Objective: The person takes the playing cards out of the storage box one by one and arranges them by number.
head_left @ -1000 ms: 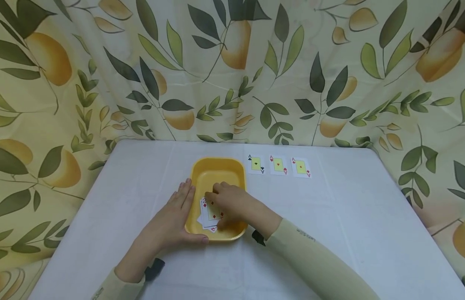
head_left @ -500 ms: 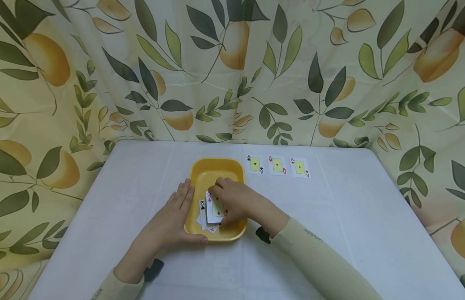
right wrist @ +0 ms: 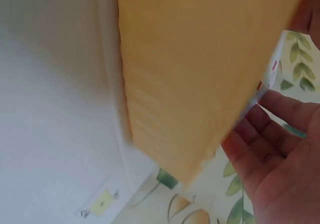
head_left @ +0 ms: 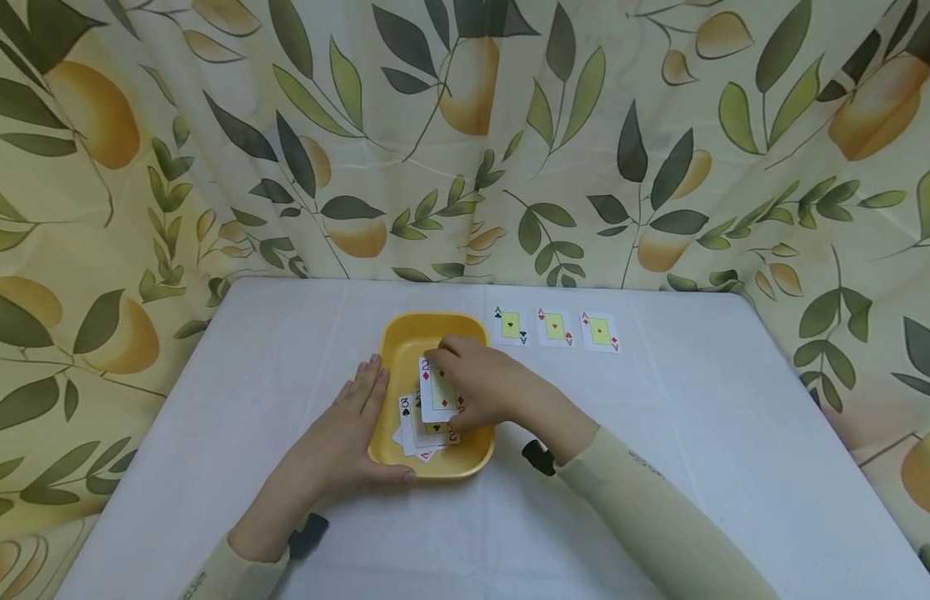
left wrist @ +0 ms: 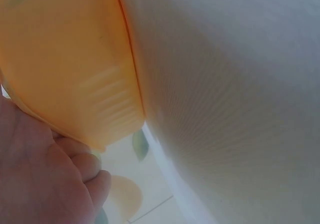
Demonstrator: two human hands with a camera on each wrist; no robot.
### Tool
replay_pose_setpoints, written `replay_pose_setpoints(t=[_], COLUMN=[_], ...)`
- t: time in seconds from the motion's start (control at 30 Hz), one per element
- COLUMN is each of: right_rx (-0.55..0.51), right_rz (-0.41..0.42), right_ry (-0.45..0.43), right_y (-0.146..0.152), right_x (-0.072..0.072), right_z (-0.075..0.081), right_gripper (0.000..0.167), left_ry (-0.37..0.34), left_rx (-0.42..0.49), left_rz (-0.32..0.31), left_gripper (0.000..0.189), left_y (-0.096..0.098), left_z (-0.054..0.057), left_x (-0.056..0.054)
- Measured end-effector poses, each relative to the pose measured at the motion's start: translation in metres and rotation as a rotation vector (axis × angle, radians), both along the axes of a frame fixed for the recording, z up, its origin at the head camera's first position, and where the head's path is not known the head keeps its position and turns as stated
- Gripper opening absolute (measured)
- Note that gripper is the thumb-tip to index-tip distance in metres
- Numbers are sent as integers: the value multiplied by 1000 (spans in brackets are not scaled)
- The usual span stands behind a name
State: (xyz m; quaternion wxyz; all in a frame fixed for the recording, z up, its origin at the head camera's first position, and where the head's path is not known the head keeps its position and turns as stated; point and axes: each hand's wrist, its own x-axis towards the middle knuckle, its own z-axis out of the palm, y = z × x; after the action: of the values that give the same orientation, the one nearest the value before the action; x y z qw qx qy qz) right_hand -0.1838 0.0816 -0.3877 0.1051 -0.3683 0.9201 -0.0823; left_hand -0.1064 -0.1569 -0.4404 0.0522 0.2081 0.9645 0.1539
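Observation:
In the head view, my right hand (head_left: 483, 379) pinches a playing card with red diamonds (head_left: 438, 390) between thumb and fingers, raised over the yellow tray (head_left: 401, 329). Below it, several loose cards (head_left: 407, 421) lie overlapped in the tray, one showing black spades. My left hand (head_left: 337, 437) rests against the tray's left side, fingers straight along the rim and thumb at the near corner. The left wrist view has this hand's fingers (left wrist: 85, 164) at the tray rim. In the right wrist view, the tray wall (right wrist: 185, 84) hides most of the held card (right wrist: 267, 79).
Right of the tray, three aces lie face up in a row: clubs (head_left: 511, 326), hearts (head_left: 556, 327) and diamonds (head_left: 601, 332). They rest on a white-covered table (head_left: 660, 467). A curtain (head_left: 405, 167) with leaves and fruit hangs behind the far edge.
My right hand has lifted the diamond card off the pile and moved it up and slightly right, uncovering more cards beneath. My left hand has stayed at the tray's side.

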Motion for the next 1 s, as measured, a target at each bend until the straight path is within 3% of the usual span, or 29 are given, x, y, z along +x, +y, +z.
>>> replay_pose_setpoints(t=[0.47, 1.0], right_rx=[-61, -46], right_rz=[-140, -233], right_ry=[2, -2], right_y=[36, 79], right_x=[-7, -17], right_z=[20, 10], right_gripper=[93, 92], left_ry=[6, 32], left_rx=[15, 18], left_rz=[13, 7], left_gripper=[143, 145], left_y=[1, 1], left_z=[2, -1], left_x=[1, 0])
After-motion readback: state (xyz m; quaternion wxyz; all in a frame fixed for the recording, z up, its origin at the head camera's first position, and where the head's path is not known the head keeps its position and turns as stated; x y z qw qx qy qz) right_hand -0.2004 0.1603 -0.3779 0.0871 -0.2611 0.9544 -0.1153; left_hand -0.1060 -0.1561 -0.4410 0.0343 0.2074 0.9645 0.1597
